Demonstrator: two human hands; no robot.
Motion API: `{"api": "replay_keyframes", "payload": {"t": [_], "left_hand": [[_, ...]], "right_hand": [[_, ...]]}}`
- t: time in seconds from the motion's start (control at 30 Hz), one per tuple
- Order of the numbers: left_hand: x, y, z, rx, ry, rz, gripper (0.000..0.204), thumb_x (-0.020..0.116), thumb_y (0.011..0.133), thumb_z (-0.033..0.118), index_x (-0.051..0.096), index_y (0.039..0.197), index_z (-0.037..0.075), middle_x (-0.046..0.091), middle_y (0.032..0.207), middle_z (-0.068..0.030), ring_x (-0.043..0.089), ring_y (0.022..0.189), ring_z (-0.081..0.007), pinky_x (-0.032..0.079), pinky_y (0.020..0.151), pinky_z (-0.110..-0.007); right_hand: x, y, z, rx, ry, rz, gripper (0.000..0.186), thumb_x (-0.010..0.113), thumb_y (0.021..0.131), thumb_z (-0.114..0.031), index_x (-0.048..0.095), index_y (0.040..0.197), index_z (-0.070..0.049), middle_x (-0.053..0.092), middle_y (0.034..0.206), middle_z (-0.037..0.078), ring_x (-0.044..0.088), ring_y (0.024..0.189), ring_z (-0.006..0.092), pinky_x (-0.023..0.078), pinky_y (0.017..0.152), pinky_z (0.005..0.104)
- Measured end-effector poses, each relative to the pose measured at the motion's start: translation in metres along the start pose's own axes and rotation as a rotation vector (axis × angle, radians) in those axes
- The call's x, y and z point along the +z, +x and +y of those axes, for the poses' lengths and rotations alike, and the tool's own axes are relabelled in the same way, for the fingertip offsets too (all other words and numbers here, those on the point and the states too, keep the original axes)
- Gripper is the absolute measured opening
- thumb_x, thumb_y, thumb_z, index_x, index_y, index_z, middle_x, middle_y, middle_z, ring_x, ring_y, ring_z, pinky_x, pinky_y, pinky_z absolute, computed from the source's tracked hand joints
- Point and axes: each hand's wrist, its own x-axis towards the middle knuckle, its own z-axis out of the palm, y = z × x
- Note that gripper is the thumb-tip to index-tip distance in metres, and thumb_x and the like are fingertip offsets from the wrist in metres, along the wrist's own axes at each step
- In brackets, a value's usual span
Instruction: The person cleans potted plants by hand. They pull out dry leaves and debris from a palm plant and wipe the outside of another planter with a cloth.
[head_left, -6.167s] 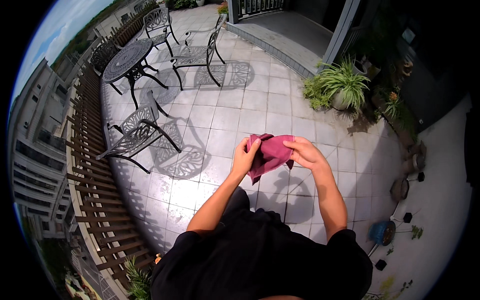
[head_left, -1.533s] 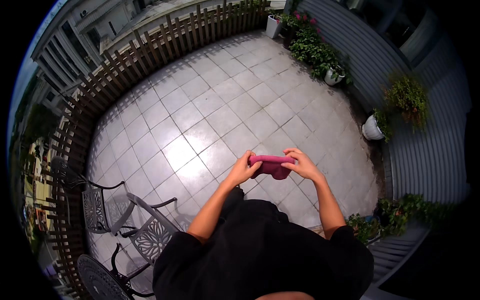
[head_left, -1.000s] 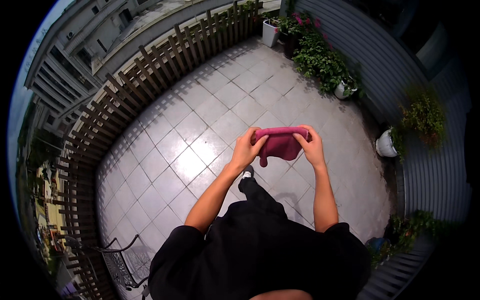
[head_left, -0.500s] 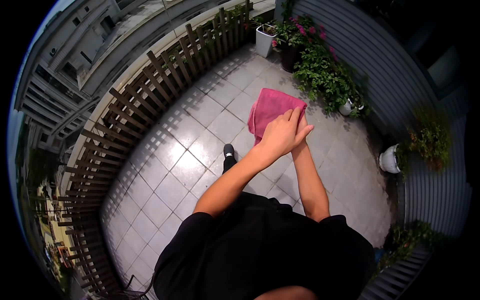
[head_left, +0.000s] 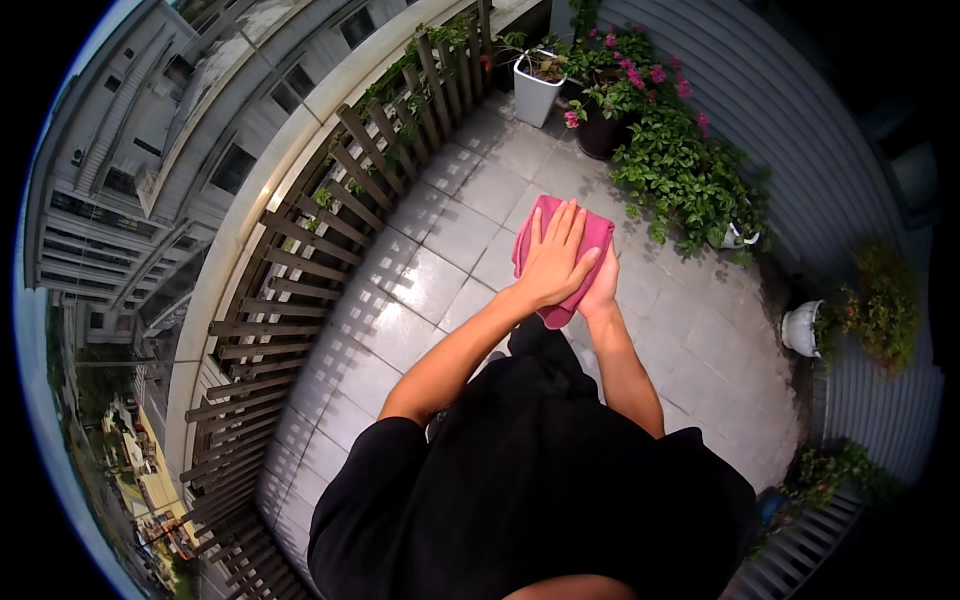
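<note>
A folded pink cloth [head_left: 598, 231] is held out in front of me, above the tiled floor. On top of it my left hand [head_left: 552, 265] lies flat, the fingers stretched out and slightly apart. My right hand [head_left: 602, 290] supports the cloth from beneath along its right side. The thumb side of that hand shows, while its fingers are hidden under the cloth. One lower corner of the cloth hangs down between my wrists.
A wooden slat fence [head_left: 290, 285] runs along the left. At the far end stand a white square planter [head_left: 537, 98] and a leafy bush [head_left: 670, 165] with pink flowers. To the right, a white pot [head_left: 801, 329] stands by a grey corrugated wall [head_left: 790, 130].
The cloth now looks smaller and more compactly folded. My left hand has flattened onto it with its fingers spread. The view has shifted, and the fence and plants sit further right.
</note>
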Motion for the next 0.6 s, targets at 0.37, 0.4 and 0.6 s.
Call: {"api": "replay_keyframes", "payload": {"t": [0.37,0.4,0.6], "left_hand": [[0.041,0.203,-0.171,0.039,0.144,-0.073,0.073,0.043,0.087,0.048,0.036,0.129,-0.011,0.036,0.135,-0.0255,0.025,0.132,-0.0345,0.009,0.109,-0.053],[0.041,0.225,-0.185,0.006,0.139,-0.100,0.071,0.043,0.087,0.047,0.037,0.129,-0.009,0.036,0.136,-0.0244,0.026,0.132,-0.0349,0.008,0.108,-0.055],[0.014,0.325,-0.280,-0.088,0.082,0.006,0.047,0.048,0.088,0.030,0.047,0.120,-0.004,0.044,0.128,-0.0190,0.034,0.127,-0.0338,0.009,0.105,-0.059]], "right_hand": [[-0.060,0.276,0.023,-0.193,0.261,-0.429,0.058,0.024,0.095,-0.043,0.018,0.143,-0.011,0.019,0.148,0.007,0.021,0.135,0.0229,0.018,0.111,0.0391],[-0.062,0.302,0.020,-0.173,0.299,-0.447,0.058,0.023,0.095,-0.043,0.017,0.143,-0.011,0.019,0.148,0.007,0.021,0.136,0.0228,0.018,0.111,0.0391],[-0.052,0.433,0.001,-0.010,0.180,-0.227,0.054,0.025,0.097,-0.039,0.021,0.142,-0.010,0.022,0.147,0.008,0.022,0.135,0.0234,0.018,0.111,0.0392]]}}
